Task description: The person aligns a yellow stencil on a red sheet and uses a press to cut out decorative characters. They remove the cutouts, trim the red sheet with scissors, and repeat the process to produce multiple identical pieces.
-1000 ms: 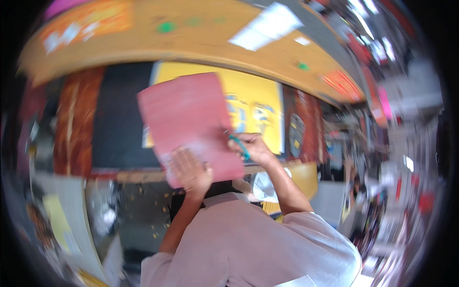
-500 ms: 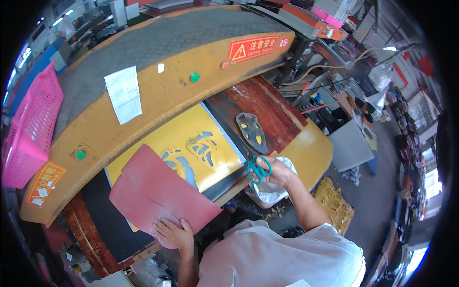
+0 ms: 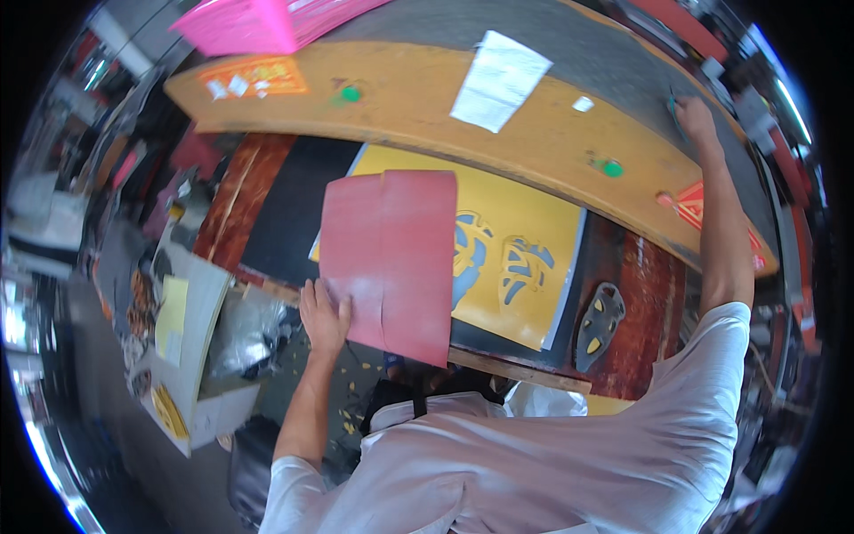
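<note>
A pink-red sheet (image 3: 391, 258) with a crease and a slit lies across a yellow sheet (image 3: 543, 231) and overhangs the table's near edge. My left hand (image 3: 324, 319) rests at its lower left edge, fingers stretched out and thumb over the sheet. High on the right, my right arm reaches over the machine's yellow beam. My right hand (image 3: 696, 122) is closed on teal-handled scissors (image 3: 673, 109) above the beam's dark top; their blades are hard to make out. Curved shapes are cut into the yellow sheet. A dark openwork sole-shaped cutting die (image 3: 600, 327) lies right of it.
The machine's beam (image 3: 400, 93) spans the table, with green buttons and a white paper (image 3: 501, 82) on it. A pink basket (image 3: 258, 25) stands on top. Below the table edge is a white bag (image 3: 544, 400); a pale stand (image 3: 191, 307) is at left.
My right hand has carried the scissors from near the die up over the beam. The view has swung left. My left hand has shifted to the pink-red sheet's left edge.
</note>
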Available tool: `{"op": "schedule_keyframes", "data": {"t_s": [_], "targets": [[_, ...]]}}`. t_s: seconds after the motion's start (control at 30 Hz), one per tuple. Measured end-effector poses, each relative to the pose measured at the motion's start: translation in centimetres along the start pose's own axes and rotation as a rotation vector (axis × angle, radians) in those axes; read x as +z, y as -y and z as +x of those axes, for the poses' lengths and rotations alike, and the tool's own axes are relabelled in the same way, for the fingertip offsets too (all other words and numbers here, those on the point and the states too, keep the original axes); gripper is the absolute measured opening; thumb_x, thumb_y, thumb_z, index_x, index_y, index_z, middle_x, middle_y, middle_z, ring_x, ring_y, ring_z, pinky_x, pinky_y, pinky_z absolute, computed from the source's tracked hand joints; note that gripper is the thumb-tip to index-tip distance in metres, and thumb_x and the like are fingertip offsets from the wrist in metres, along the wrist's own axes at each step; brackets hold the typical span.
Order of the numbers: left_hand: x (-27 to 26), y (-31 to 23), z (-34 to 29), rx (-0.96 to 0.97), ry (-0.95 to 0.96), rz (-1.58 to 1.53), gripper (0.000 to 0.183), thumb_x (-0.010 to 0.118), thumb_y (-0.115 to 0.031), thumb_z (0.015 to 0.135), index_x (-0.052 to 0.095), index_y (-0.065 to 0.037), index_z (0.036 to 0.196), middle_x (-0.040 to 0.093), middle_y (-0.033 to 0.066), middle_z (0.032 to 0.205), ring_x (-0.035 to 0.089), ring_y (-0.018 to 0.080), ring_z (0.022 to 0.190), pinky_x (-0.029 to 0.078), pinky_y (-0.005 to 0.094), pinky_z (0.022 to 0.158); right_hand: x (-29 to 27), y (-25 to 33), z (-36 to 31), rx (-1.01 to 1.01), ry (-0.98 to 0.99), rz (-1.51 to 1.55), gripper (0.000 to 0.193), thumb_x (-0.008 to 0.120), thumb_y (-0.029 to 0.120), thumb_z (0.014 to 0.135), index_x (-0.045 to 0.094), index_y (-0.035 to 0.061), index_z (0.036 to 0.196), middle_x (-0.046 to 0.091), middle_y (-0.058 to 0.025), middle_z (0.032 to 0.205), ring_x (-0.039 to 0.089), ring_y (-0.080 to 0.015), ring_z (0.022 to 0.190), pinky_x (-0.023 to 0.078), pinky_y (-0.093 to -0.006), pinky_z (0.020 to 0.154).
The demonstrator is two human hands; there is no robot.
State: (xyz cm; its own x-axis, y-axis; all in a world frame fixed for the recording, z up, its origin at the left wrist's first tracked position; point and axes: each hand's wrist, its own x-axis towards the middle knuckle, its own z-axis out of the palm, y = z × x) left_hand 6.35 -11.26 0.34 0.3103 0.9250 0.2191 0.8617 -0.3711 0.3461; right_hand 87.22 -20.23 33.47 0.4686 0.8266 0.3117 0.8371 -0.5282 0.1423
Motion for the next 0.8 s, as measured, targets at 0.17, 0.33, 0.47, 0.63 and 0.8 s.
{"op": "schedule_keyframes", "data": {"t_s": [0.17, 0.33, 0.47, 0.63, 0.8], "targets": [[0.0, 1.5, 2.2, -0.190, 0.088, -0.016, 0.062, 0.073, -0.046, 0.088, 0.055, 0.001, 0.125, 0.070, 0.0243, 0.109, 0.065, 0.0449, 0.107, 0.050, 0.0577, 0.094, 0.9, 1.8, -0.8, 0.017, 0.090, 0.094, 0.040, 0.051, 0.023, 0.096, 0.072, -0.0015, 0.120, 0.070, -0.0280, 0.121, 0.066, -0.0456, 0.119, 0.050, -0.0487, 0.102], [-1.8, 0.8, 4.9, -0.417, 0.296, -0.538, 0.046, 0.072, -0.035, 0.095, 0.065, -0.001, 0.126, 0.073, 0.0082, 0.101, 0.068, 0.0238, 0.095, 0.054, 0.0404, 0.082, 2.4, 15.7, -19.5, 0.097, -0.286, 0.687, 0.035, 0.055, 0.025, 0.108, 0.069, 0.0053, 0.133, 0.073, -0.0162, 0.127, 0.070, -0.0262, 0.115, 0.054, -0.0387, 0.097], [-7.6, -1.0, 4.3, -0.525, 0.722, -1.077, 0.034, 0.069, -0.022, 0.101, 0.068, -0.002, 0.129, 0.070, -0.0009, 0.104, 0.063, 0.0087, 0.089, 0.050, 0.0260, 0.073, 6.8, 35.6, -38.2, 0.161, 0.678, 1.398, 0.030, 0.073, 0.019, 0.100, 0.073, 0.0001, 0.124, 0.074, -0.0066, 0.121, 0.068, -0.0153, 0.109, 0.053, -0.0320, 0.100], [-12.2, -0.3, 3.9, -0.349, 0.804, -1.127, 0.037, 0.069, -0.024, 0.102, 0.069, -0.005, 0.133, 0.070, -0.0032, 0.102, 0.057, 0.0042, 0.073, 0.044, 0.0227, 0.061, 8.5, 47.2, -44.5, 0.478, 0.469, 1.520, 0.050, 0.076, 0.022, 0.099, 0.062, -0.0067, 0.138, 0.071, -0.0166, 0.129, 0.070, -0.0214, 0.113, 0.055, -0.0335, 0.098], [-17.3, 9.2, 9.5, -0.396, 0.736, -1.152, 0.046, 0.072, -0.014, 0.096, 0.065, -0.003, 0.141, 0.072, 0.0056, 0.129, 0.064, 0.0149, 0.119, 0.044, 0.0333, 0.108, 7.4, 48.7, -44.1, 0.591, 0.496, 1.245, 0.038, 0.076, 0.025, 0.095, 0.070, -0.0049, 0.117, 0.075, -0.0228, 0.109, 0.076, -0.0308, 0.094, 0.058, -0.0382, 0.085]]}}
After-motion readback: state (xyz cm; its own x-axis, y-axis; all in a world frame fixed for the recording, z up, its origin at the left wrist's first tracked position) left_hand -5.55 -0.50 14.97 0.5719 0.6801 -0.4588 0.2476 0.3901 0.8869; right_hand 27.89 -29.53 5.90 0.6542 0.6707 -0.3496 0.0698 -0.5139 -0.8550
